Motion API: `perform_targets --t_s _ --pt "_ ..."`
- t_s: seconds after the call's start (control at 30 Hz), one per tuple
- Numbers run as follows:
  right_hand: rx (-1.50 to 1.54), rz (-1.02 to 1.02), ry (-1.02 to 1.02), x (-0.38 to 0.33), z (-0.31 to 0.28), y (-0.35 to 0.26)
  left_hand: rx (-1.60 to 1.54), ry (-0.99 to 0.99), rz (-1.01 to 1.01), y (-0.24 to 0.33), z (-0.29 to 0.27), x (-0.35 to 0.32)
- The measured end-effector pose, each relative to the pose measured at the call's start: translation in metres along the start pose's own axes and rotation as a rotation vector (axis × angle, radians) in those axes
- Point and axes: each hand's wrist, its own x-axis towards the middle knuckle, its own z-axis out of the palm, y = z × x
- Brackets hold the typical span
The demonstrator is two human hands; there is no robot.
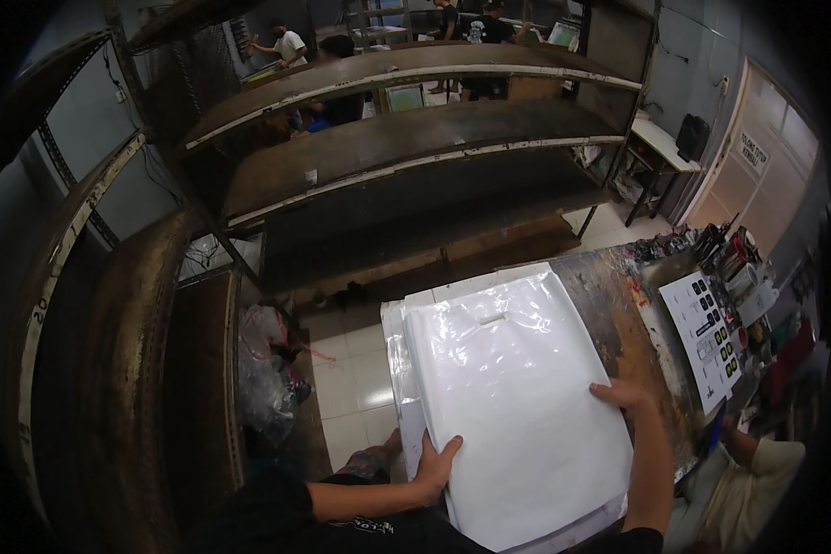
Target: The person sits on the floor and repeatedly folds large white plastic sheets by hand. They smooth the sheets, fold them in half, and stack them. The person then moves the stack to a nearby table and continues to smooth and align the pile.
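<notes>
A stack of white plastic bags (pixel 526 397) with a die-cut handle slot near its far end lies before me on the worktable. The top bag is glossy and creased around the slot. My left hand (pixel 439 468) grips the stack's left edge, thumb on top and the other fingers hidden at the side. At the right edge my right hand (pixel 626 397) holds the stack the same way, its thumb resting on the white surface.
The worktable (pixel 589 282) has a paint-stained top. A printed sheet (pixel 699 337) and jars of tools (pixel 739 249) stand to the right, near another person's arm (pixel 743 448). Shelving (pixel 415 129) stands ahead; clear plastic bags (pixel 268 397) hang at left. Several people work beyond.
</notes>
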Motion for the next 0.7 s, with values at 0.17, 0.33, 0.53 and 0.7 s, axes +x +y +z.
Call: perform_targets --t_s 0.17,0.33,0.53,0.7 --pt "0.049 0.038 -0.020 -0.009 0.000 -0.003 -0.083 0.035 0.074 -0.022 0.007 0.007" --pt "0.022 0.084 -0.052 -0.014 0.000 -0.013 0.022 0.093 0.131 -0.034 0.007 0.015" --pt "0.050 0.059 -0.098 0.010 -0.010 0.012 -0.062 0.051 0.069 -0.022 0.013 0.008" --pt "0.052 0.061 -0.095 -0.007 0.001 -0.006 -0.005 0.075 0.098 -0.033 0.007 0.015"
